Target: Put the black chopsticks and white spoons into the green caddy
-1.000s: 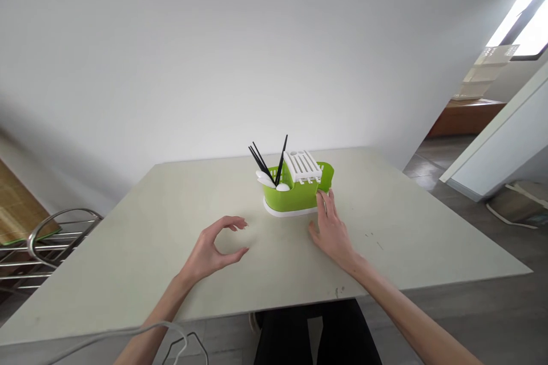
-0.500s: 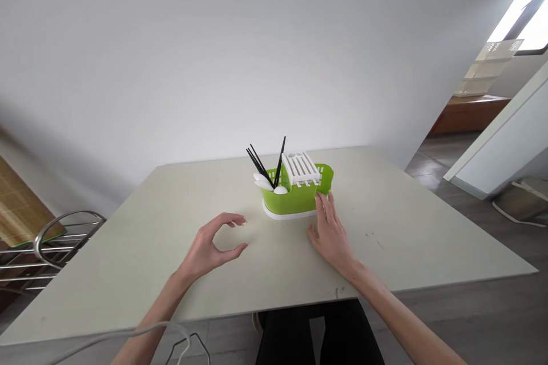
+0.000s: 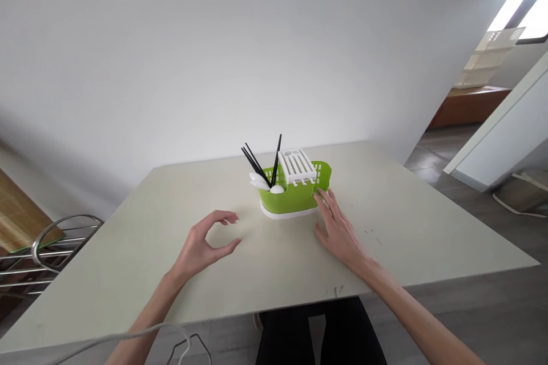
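A green cutlery holder [image 3: 289, 200] with a white base and a slotted white top rack [image 3: 297, 165] stands upright on the table. Black chopsticks [image 3: 256, 166] lean out of its left compartment, beside several white spoons [image 3: 259, 182]. My right hand [image 3: 338, 232] is at the holder's front right corner, fingers spread and its fingertips against or just in front of the green wall; contact is hard to tell. To the left of the holder, my left hand [image 3: 204, 244] hovers over the table with thumb and fingers apart, holding nothing.
The pale table [image 3: 274, 274] reaches back to a white wall [image 3: 257, 57]. A metal rack [image 3: 47, 251] with a bamboo mat or board [image 3: 25, 211] stands left of it. A pale cable [image 3: 141, 331] crosses near my left forearm. A doorway opens at the right.
My right hand has shifted slightly right, its fingers more spread. My left hand has drifted a little left, still curved open. The holder looks the same, apart from a slight shift of the view.
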A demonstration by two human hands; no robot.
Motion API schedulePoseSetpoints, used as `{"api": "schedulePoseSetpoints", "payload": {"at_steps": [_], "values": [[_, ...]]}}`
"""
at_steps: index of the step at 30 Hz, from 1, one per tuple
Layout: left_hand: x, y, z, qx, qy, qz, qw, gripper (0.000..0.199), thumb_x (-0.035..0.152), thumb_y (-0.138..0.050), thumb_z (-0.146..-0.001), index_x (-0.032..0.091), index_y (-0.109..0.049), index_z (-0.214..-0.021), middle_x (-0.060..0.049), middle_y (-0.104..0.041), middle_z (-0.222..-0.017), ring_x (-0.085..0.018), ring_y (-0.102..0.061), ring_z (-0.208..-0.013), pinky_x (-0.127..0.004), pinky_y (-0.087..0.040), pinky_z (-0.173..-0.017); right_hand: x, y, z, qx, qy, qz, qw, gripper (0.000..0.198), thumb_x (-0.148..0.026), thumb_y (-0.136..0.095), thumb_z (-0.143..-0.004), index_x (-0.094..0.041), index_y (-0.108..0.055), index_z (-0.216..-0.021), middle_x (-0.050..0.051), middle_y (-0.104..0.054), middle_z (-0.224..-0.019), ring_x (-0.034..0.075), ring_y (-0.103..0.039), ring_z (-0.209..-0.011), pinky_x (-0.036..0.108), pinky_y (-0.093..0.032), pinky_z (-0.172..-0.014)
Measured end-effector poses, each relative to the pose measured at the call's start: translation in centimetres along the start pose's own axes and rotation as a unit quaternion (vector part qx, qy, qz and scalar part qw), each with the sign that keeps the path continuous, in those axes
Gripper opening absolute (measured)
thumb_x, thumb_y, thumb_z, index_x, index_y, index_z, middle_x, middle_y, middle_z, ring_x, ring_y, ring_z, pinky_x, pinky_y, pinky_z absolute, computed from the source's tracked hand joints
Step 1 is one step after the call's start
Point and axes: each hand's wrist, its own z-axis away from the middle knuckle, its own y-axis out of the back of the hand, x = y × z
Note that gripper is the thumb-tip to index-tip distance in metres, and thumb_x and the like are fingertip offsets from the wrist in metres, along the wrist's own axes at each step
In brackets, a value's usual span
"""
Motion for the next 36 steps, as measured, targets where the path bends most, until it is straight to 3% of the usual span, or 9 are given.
{"api": "schedulePoseSetpoints", "payload": {"at_steps": [12,29,36], "values": [[-0.1,0.2,-0.7,-0.008,0.020,-0.015,1.000,0.032,0.036,-0.075,-0.089,0.027,-0.065,-0.118,-0.004,-0.075,-0.113,-0.021,-0.071,-0.098,-0.038,-0.058,-0.091,-0.7,-0.7,0.5,0.047,-0.008,-0.038,0.998,0.085,-0.011,-0.041,-0.099,-0.034,-0.003,-0.172,0.003,-0.021,-0.177,0.032,-0.009,-0.164,0.058,-0.042,-0.122],[-0.7,-1.0,-1.6,0.009,0.029,0.024,0.999,0.035,0.034,-0.078,-0.088,0.027,-0.066,-0.120,-0.004,-0.076,-0.110,-0.021,-0.071,-0.095,-0.039,-0.060,-0.090,-1.1,-0.5,0.6,0.045,-0.016,-0.050,0.998,0.080,-0.012,-0.039,-0.102,-0.034,-0.006,-0.172,0.003,-0.021,-0.177,0.032,-0.008,-0.164,0.059,-0.041,-0.123],[-1.8,-1.4,-3.0,0.085,0.086,0.083,0.989,0.036,0.040,-0.078,-0.088,0.027,-0.065,-0.119,-0.006,-0.075,-0.111,-0.023,-0.072,-0.095,-0.046,-0.060,-0.094,-1.2,-0.5,0.6,0.051,-0.014,-0.046,0.998,0.083,-0.012,-0.040,-0.101,-0.036,-0.004,-0.172,0.002,-0.021,-0.177,0.033,-0.010,-0.164,0.059,-0.042,-0.122]]}}
